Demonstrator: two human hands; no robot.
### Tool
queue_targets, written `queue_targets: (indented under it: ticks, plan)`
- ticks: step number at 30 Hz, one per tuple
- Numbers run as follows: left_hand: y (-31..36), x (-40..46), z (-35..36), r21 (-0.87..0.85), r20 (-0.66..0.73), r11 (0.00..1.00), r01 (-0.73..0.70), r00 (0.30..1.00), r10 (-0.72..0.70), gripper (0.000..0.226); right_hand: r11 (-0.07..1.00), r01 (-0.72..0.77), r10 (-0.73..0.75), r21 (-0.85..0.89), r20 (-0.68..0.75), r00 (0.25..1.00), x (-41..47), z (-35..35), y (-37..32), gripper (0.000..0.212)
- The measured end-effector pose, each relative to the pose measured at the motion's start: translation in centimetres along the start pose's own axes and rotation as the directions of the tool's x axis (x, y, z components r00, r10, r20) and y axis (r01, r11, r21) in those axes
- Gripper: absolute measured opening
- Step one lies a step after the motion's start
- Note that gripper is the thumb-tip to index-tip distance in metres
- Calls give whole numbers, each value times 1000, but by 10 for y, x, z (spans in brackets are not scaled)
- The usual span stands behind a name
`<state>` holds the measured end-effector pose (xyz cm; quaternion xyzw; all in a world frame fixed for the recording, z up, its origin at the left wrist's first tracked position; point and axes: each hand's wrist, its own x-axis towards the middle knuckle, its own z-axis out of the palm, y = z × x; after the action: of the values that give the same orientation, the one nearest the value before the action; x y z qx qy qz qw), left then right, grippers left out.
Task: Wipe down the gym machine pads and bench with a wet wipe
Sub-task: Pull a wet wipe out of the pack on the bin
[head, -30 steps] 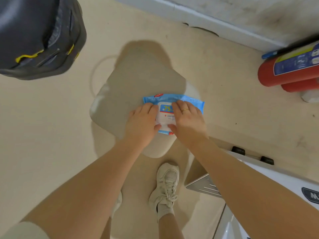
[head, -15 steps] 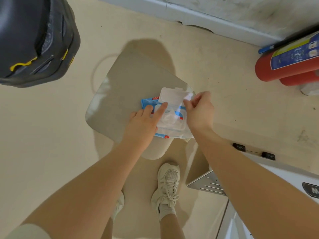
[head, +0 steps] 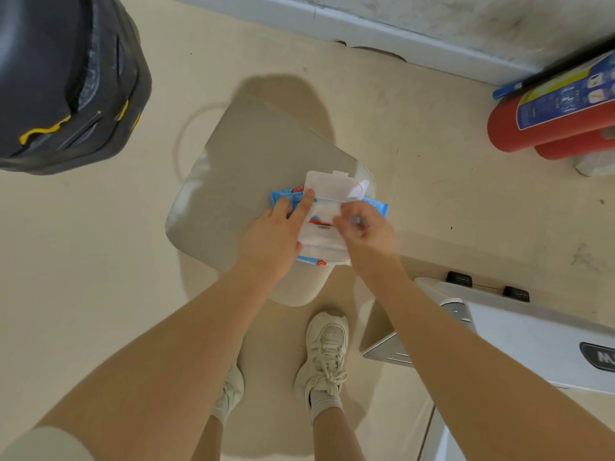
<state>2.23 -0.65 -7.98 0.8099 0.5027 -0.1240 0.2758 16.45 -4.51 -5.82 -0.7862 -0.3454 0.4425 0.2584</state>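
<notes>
A blue and white pack of wet wipes lies on the beige padded seat of a gym machine, its white plastic lid flipped open away from me. My left hand presses flat on the pack's left side, forefinger stretched toward the lid. My right hand is over the pack's opening with fingers curled, pinching at the white wipe there; the hand is motion-blurred and the wipe itself is mostly hidden.
A dark padded machine part with yellow stitching hangs at the upper left. Red fire extinguishers lie by the wall at right. A white machine base sits at lower right. My shoes stand on the beige floor below the seat.
The pack's lid was closed a second ago and now stands open. My right hand moved from the lid back down onto the opening; my left hand stayed on the pack.
</notes>
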Motion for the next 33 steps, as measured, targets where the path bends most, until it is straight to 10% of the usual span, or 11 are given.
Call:
queue_targets:
  ticks: [4, 7, 13, 19, 23, 27, 33]
  plan:
    - [2, -14, -15, -344, -186, 938, 47, 976, -117, 74, 908, 0, 64, 419, -138, 988, -7, -42, -33, 31]
    - [9, -12, -24, -109, -399, 979, -173, 910, 117, 95, 850, 14, 41, 527, -92, 995, -12, -68, -45, 24]
    - [27, -3, -19, 44, 34, 950, -310, 951, 308, 51, 896, -104, 122, 432, -14, 992, -18, -88, -42, 33]
    - [22, -14, 5, 148, 122, 958, -244, 966, 227, 49, 886, -164, 153, 435, 60, 986, -25, -88, -25, 22]
    - [57, -4, -54, -322, 146, 945, -56, 983, 108, 29, 881, -164, 157, 445, 52, 986, -47, -100, -42, 19]
    - [95, -36, -142, -812, 127, 581, 60, 989, 75, 21, 869, -139, 134, 476, 44, 990, -76, -131, -88, 19]
    - [146, -95, -265, -584, 62, 792, -179, 963, 263, 16, 850, -82, 62, 520, 56, 996, -137, -203, -190, 21]
